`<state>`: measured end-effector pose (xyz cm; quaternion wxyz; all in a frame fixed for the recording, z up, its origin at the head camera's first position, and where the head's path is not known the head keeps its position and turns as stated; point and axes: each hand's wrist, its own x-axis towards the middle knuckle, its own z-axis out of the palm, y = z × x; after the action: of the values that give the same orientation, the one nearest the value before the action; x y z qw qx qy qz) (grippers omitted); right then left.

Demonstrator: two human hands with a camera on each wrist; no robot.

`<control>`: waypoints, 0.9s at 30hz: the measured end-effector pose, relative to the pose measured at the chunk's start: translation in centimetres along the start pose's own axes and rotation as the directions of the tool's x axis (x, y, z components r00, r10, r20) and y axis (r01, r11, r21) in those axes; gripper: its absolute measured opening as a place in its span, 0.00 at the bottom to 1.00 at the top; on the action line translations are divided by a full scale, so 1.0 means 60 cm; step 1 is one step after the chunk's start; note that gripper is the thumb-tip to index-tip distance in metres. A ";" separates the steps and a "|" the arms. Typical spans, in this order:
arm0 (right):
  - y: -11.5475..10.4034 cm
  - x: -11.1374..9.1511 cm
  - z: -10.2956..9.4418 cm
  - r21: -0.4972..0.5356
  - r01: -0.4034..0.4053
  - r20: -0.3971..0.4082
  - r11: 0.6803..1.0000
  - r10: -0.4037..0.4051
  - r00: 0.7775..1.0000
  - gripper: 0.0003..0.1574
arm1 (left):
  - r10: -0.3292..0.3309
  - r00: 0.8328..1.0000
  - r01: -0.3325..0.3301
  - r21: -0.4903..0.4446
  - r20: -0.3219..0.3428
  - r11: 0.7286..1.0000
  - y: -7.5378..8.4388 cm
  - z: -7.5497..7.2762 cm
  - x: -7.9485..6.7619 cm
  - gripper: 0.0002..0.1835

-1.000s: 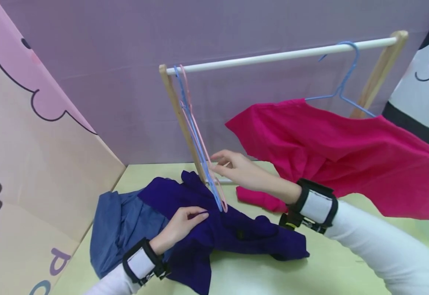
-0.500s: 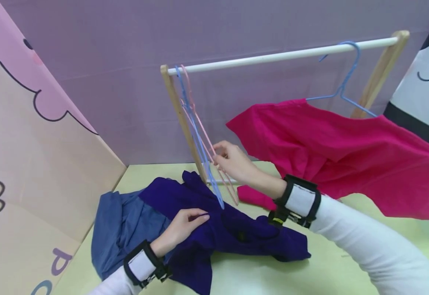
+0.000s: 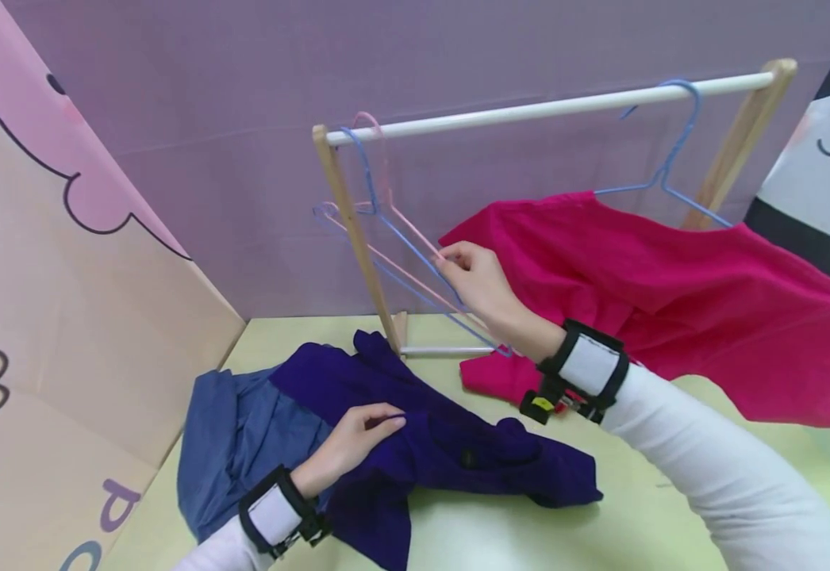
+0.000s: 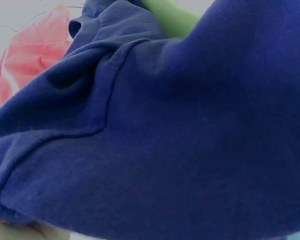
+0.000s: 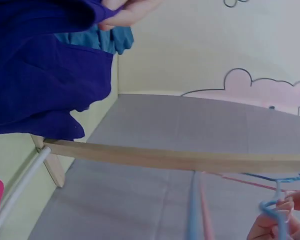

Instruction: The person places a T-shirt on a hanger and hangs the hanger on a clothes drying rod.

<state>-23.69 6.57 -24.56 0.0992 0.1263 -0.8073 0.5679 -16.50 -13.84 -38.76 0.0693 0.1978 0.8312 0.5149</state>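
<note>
My left hand (image 3: 358, 436) pinches a raised fold of a dark blue shirt (image 3: 458, 452) lying crumpled on the table. In the left wrist view that shirt's cloth (image 4: 200, 135) fills most of the picture. My right hand (image 3: 482, 285) is up at the rack's left end, thumb and fingertips pinching the sloping arm of a pink hanger (image 3: 413, 225). A blue hanger (image 3: 368, 170) hangs close beside it, and its far end passes behind the hand. The right wrist view shows the fingertips (image 5: 270, 225) right at a blue hanger part (image 5: 281, 220); whether they grip it too, I cannot tell.
A white rail (image 3: 529, 115) spans two wooden posts. On its right a bright pink shirt (image 3: 636, 293) hangs from another blue hanger (image 3: 661, 166). A lighter blue garment (image 3: 244, 444) lies partly under the dark one. Pink cloth (image 3: 489, 377) lies behind. Walls stand left and back.
My right hand has risen and moved right, drawing the pink hanger with it. Both hangers have swung round and look wider, and the pink hook sits higher. My left hand stays put.
</note>
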 end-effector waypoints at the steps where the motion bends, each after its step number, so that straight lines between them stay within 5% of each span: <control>1: -0.001 0.001 -0.003 0.014 0.009 -0.015 1.000 -0.009 1.000 0.13 | 0.001 1.000 -0.001 -0.003 0.001 1.000 -0.001 0.000 0.000 0.11; 11: 0.003 -0.007 -0.069 0.020 0.118 -0.094 0.993 -0.116 0.989 0.13 | 0.021 0.999 -0.020 0.041 -0.028 0.999 -0.003 -0.001 0.002 0.10; 27: 0.063 -0.087 -0.205 -0.176 0.058 -0.144 0.983 -0.084 0.986 0.14 | 0.062 0.997 -0.059 0.071 -0.044 0.996 -0.009 -0.003 0.007 0.09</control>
<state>-19.73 19.89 -25.41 0.1908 0.1030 -0.8382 0.5004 -17.10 -14.04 -39.10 0.0276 0.2133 0.8435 0.4921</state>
